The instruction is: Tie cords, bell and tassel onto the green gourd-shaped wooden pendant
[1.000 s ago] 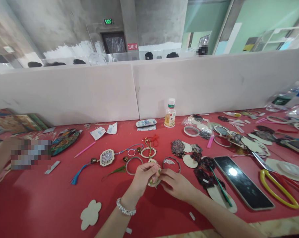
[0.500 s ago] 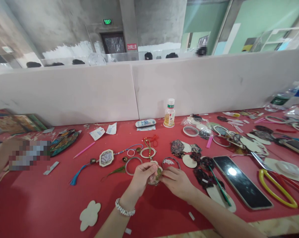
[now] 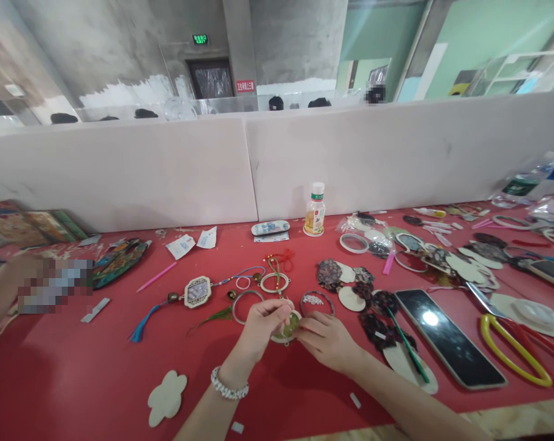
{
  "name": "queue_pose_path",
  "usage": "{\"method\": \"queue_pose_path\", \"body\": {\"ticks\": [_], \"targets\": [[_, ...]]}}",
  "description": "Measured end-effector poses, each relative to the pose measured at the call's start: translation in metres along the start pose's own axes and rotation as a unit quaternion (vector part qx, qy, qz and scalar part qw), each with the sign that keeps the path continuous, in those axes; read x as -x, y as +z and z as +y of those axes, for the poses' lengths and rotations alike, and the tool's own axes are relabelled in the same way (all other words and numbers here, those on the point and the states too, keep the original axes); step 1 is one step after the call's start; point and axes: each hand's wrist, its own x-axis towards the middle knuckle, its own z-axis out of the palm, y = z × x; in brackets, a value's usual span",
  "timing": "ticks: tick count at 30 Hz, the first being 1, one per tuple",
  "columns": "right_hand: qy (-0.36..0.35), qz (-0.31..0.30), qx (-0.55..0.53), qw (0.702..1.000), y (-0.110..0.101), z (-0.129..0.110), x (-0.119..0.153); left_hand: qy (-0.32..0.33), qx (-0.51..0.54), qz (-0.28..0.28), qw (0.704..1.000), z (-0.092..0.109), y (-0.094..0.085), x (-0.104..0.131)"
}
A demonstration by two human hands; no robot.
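My left hand (image 3: 264, 326), with a beaded bracelet (image 3: 229, 384) at the wrist, pinches the left side of a small round ornament (image 3: 286, 329) with a green centre and pale rim. My right hand (image 3: 326, 338) has its fingers closed at the ornament's right edge. Just above lies a pale ring (image 3: 274, 282) with green and red cord. A dark ring (image 3: 317, 301) with small white beads inside is behind my right hand. Left of my hands are a metal-coloured ring (image 3: 248, 307) and an octagonal pendant (image 3: 197, 293) with a blue tassel.
A phone (image 3: 450, 338) and yellow-and-red-handled scissors (image 3: 515, 349) lie at the right, near a green stick (image 3: 408, 344) and dark floral pieces. A bottle (image 3: 314, 211) stands by the white partition (image 3: 396, 159). Another person's hand (image 3: 17, 275) is at far left, above a flower-shaped piece (image 3: 166, 398).
The ornament between my hands has turned, so its round green face and pale rim show more. Both hands stay in nearly the same place.
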Motion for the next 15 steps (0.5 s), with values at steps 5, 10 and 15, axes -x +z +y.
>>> {"method": "queue_pose_path", "body": {"ticks": [5,10,15], "targets": [[-0.002,0.004,-0.012,1.000,-0.0006,-0.0003,0.0000,0.023,-0.046,-0.041,0.998,0.0010,-0.0009,0.0027],[0.000,0.011,-0.015,1.000,0.0000,0.0000,-0.0001,0.016,-0.085,-0.072,0.994,0.0005,-0.0012,0.0048],[-0.007,0.017,-0.017,1.000,0.0022,0.0008,0.0003,0.009,-0.094,-0.079,0.992,-0.0024,-0.0012,0.0040]]}}
